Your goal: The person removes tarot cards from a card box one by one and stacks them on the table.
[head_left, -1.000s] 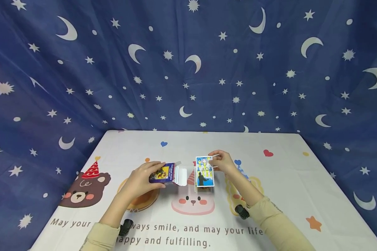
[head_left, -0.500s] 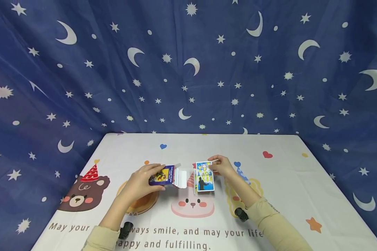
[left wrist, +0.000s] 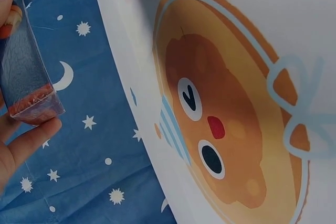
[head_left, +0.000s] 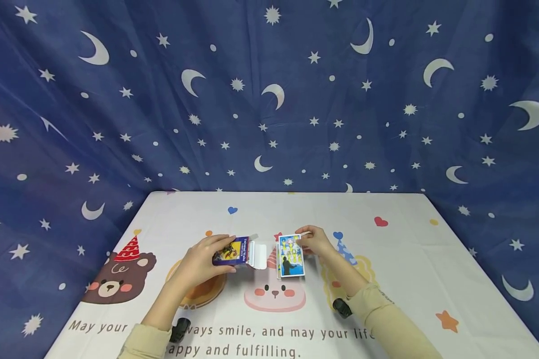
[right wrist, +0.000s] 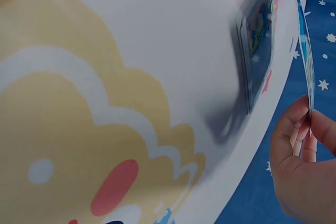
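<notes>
My left hand [head_left: 205,260] grips a small purple card box [head_left: 231,250] with a picture on its front and "Universal Waite" lettering. Its white end flap [head_left: 260,256] hangs open toward the right. In the left wrist view, thumb and fingers clasp the box [left wrist: 26,61] at its edges. My right hand [head_left: 316,242] pinches a blue and yellow picture card [head_left: 292,255] by its far right side. Below it, a stack of cards [right wrist: 256,45] lies on the table, mostly covered by the card in the head view. The right wrist view shows a gap between card and stack.
A white tablecloth [head_left: 368,344] printed with cartoon faces, hearts and lettering covers the table. Behind it hangs a dark blue curtain [head_left: 233,134] with moons and stars. Black wrist devices sit beneath both forearms, the left one [head_left: 179,330] near the lettering.
The right hand has brought the card slightly nearer to me, so it covers more of the stack. The left hand and box have stayed put. The head view has tilted up slightly.
</notes>
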`<state>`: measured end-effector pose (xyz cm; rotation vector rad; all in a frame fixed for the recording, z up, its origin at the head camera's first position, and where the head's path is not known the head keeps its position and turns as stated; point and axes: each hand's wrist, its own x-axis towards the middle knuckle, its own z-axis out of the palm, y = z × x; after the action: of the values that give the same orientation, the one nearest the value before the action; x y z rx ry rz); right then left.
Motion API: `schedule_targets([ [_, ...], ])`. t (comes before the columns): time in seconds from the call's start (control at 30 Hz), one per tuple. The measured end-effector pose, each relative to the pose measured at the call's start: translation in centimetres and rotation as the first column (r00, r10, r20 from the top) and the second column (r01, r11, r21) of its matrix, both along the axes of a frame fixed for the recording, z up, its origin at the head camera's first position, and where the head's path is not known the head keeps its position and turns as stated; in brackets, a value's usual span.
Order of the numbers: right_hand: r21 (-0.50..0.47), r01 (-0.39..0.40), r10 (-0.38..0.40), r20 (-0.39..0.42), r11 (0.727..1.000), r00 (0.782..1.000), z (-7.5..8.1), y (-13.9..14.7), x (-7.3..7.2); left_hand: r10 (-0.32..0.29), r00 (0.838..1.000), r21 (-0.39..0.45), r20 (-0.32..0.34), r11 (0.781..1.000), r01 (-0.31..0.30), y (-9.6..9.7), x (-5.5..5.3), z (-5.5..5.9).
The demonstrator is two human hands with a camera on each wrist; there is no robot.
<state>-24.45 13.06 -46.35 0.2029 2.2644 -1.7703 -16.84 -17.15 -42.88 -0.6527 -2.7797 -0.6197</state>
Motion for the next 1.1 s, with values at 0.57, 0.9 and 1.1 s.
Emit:
schedule_targets([
  [0.57, 0.04, 0.024, -0.025, 0.018, 0.999, 1.0, -1.4, -0.2, -0.5, 0.009, 1.0, 0.004, -0.002, 1.0, -0.009, -0.1, 0.1, 0.0],
  [0.9, 0.042, 0.035, -0.035, 0.009, 0.999, 0.999, -1.8, -0.2, -0.6, 0.011, 1.0, -0.002, -0.002, 1.0, -0.011, -0.2, 0.2, 0.0],
  [1.1, 0.063, 0.034, -0.034, 0.005, 0.997, 0.999, -2.2, -0.1, -0.6, 0.005, 1.0, 0.008, -0.003, 1.0, -0.005, 0.0, 0.0, 0.1],
])
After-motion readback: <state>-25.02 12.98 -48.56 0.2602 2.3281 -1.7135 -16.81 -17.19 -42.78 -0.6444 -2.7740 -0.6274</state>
